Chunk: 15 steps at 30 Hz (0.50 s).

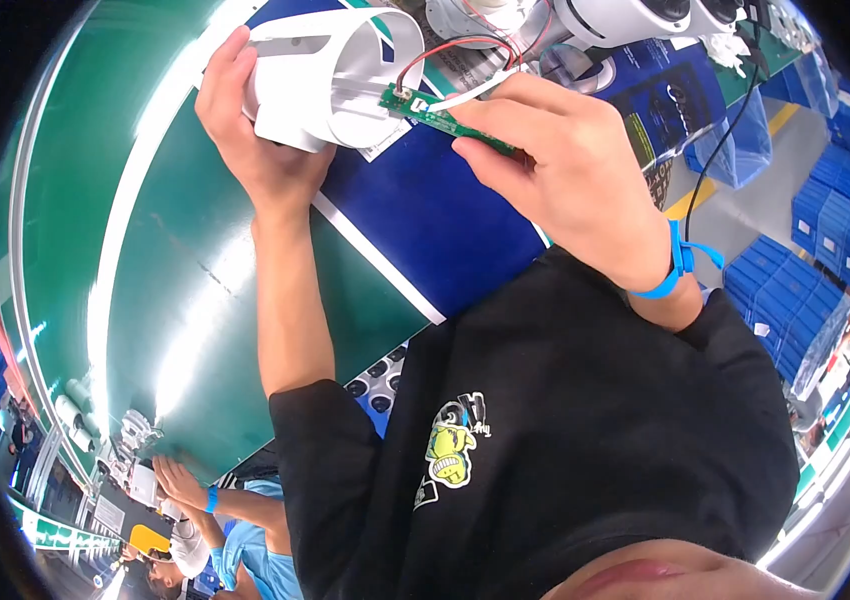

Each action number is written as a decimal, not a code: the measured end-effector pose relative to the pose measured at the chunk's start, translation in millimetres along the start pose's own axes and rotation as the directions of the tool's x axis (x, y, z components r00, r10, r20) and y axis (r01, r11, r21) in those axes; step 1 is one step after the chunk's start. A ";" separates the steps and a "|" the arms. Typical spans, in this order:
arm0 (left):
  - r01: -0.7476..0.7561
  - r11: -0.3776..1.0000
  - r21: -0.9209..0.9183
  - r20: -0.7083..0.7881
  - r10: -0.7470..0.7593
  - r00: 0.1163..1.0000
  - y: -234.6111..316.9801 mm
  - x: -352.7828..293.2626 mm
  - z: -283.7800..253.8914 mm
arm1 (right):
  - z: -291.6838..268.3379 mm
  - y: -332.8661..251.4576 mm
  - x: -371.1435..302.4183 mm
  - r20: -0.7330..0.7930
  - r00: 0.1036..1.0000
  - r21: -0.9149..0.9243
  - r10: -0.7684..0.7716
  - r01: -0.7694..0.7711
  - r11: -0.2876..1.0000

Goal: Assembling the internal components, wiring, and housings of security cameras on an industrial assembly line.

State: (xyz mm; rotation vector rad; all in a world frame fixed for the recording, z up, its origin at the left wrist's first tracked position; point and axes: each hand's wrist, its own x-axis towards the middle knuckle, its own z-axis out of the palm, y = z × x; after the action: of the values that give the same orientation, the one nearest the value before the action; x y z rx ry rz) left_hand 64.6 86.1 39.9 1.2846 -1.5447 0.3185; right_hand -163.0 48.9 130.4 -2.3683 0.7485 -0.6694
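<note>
My left hand (260,150) is closed around a white, hollow, tube-shaped housing (290,85), its open end turned toward the right. Between the thumb and fingers of my right hand (575,165) is a narrow green circuit board (430,112). The board's far end sits at the mouth of the housing; I cannot tell whether they touch. Red and black wires (455,43) and a white cable (475,92) run from the board toward the white parts behind it. A blue band circles my right wrist.
Beneath my hands lies a dark blue mat (425,215) on a green worktable (185,260). White camera bodies (615,20) stand at the back. A black cable (720,150) hangs at right, near stacked blue crates (785,305). Another person's hands (180,485) work at lower left.
</note>
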 end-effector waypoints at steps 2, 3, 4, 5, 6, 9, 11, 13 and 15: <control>-0.002 1.000 -0.014 -0.015 0.002 1.000 -1.5 -1.9 0.4 | 3.1 -2.4 -2.7 -0.026 1.000 0.021 0.011 -0.010 1.000; 0.011 0.999 -0.038 -0.026 -0.012 1.000 -1.4 -2.8 0.9 | 3.6 -3.8 -4.0 -0.026 1.000 0.022 0.011 -0.010 1.000; 0.024 0.998 -0.061 -0.038 -0.027 0.999 -1.3 -3.5 1.1 | 3.0 -5.0 -5.5 -0.042 0.999 0.010 0.007 -0.006 1.000; 0.025 0.998 -0.060 -0.039 -0.028 0.999 -1.5 -3.3 0.1 | 2.8 -5.2 -6.6 -0.059 0.998 -0.003 0.002 -0.002 1.000; 0.027 1.000 -0.012 -0.021 -0.027 0.999 -1.7 -2.5 -1.8 | 4.2 -4.3 -8.6 -0.057 0.998 -0.001 0.000 0.000 1.000; 0.030 0.999 0.046 0.015 -0.031 0.999 -0.5 -0.7 -3.1 | 8.6 -0.5 -15.2 -0.102 0.995 0.005 0.004 -0.004 1.000; 0.031 0.998 0.060 0.036 -0.033 0.999 -0.8 -0.8 -4.1 | 12.6 -1.4 -14.4 -0.145 0.989 0.030 0.042 -0.038 0.999; 0.033 0.998 0.062 -0.002 -0.033 0.999 -2.8 -1.6 -2.9 | 16.8 -2.0 -14.2 -0.189 0.981 0.040 0.040 -0.034 0.999; 0.043 0.999 0.021 -0.007 -0.043 0.999 -2.9 -2.2 -2.8 | 20.7 -2.3 -14.3 -0.234 0.971 0.048 0.041 -0.030 0.998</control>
State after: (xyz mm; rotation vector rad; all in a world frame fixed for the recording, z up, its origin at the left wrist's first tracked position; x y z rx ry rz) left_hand 68.1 88.3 38.0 1.3306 -1.5094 0.3124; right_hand -160.1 66.9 113.0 -2.2542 0.8642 -0.9529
